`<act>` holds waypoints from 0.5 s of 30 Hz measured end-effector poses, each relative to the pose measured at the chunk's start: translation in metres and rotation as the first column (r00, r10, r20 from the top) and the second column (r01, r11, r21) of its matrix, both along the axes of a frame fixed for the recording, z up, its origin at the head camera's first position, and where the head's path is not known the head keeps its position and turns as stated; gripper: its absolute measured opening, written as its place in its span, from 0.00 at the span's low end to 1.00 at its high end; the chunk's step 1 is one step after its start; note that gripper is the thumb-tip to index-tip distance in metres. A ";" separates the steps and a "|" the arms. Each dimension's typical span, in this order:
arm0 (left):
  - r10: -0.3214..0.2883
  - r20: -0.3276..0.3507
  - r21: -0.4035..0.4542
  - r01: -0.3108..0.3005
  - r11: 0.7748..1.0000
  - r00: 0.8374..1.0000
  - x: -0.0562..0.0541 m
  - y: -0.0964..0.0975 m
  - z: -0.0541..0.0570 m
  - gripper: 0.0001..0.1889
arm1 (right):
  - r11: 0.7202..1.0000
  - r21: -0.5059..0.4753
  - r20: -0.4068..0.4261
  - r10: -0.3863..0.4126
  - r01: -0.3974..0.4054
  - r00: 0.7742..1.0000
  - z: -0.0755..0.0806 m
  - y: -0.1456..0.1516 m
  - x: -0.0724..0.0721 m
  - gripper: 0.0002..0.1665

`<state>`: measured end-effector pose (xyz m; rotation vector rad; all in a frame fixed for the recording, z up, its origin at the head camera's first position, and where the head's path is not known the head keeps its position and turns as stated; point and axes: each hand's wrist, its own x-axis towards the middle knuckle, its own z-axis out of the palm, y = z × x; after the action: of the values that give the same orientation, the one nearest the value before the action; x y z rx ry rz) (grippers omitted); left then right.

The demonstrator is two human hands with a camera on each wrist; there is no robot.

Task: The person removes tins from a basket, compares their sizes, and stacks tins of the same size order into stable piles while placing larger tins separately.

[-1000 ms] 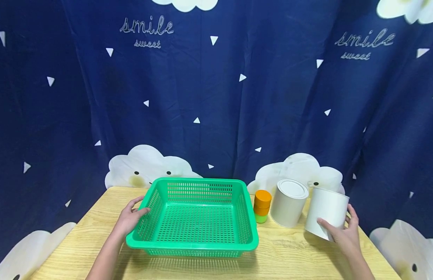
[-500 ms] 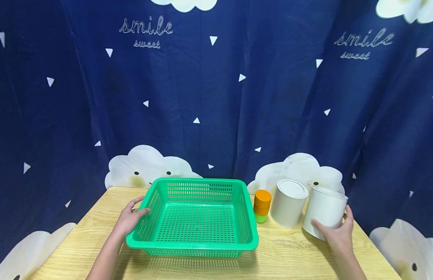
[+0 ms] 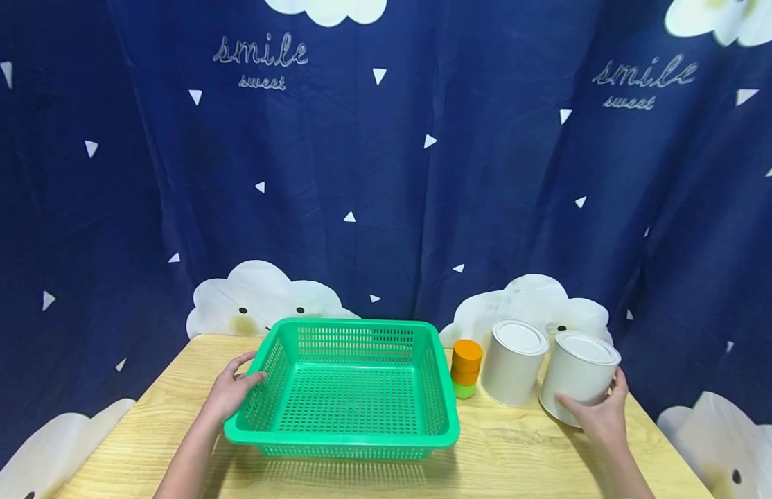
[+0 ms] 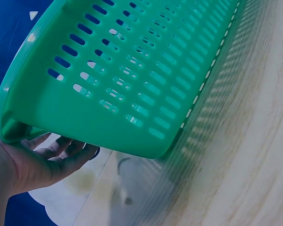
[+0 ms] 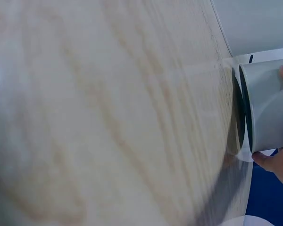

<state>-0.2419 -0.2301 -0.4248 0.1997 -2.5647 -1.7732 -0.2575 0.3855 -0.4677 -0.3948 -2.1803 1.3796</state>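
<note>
My left hand (image 3: 230, 391) holds the left rim of a green plastic basket (image 3: 342, 439), thumb over the edge. In the left wrist view its fingers curl under the rim of the basket (image 4: 61, 113). At the right, my right hand (image 3: 604, 414) grips a white lidded can (image 3: 576, 378) from its near right side, thumb in front and fingers behind. The can leans slightly. The right wrist view shows a narrow shadowed gap between the base of this can (image 5: 271, 110) and the tabletop. Nothing lies inside the basket.
A second white can (image 3: 513, 367) stands just left of the gripped one. Between it and the basket is a small orange and green cylindrical stack (image 3: 466, 367). All are on a wooden table (image 3: 504, 457), with a dark blue curtain (image 3: 386, 173) behind.
My right hand has shifted slightly left with the can and turned it more upright, so its lid now faces up into view. The left hand and basket have stayed put.
</note>
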 end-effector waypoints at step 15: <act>0.002 0.007 -0.014 -0.002 1.000 1.000 0.000 0.001 0.001 0.34 | 1.000 -0.015 -0.001 0.018 -0.018 1.000 -0.006 0.003 -0.022 0.75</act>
<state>-0.2416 -0.2295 -0.4241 0.2081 -2.5801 -1.7569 -0.2792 0.3889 -0.4738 -0.3810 -2.1793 1.4068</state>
